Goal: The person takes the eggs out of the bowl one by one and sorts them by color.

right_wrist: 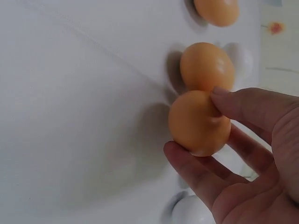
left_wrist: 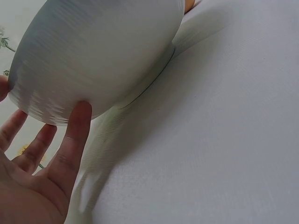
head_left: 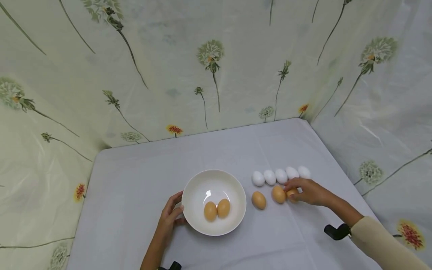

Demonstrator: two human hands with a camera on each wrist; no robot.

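Note:
A white bowl (head_left: 216,180) stands on the table with two brown eggs (head_left: 210,211) side by side in it. My left hand (head_left: 167,215) holds the bowl at its left side, thumb at the rim and fingers against the outer wall (left_wrist: 107,51). To the right of the bowl, my right hand (head_left: 312,192) holds a brown egg (right_wrist: 196,122) between thumb and fingers. That egg appears to touch a second brown egg (right_wrist: 206,65) beside it. Nearer the bowl lies another brown egg (head_left: 258,200).
Several white eggs (head_left: 269,177) lie in a row just behind the brown ones. A pale cloth (head_left: 152,172) covers the table. Flower-printed sheeting (head_left: 236,86) surrounds its back and sides.

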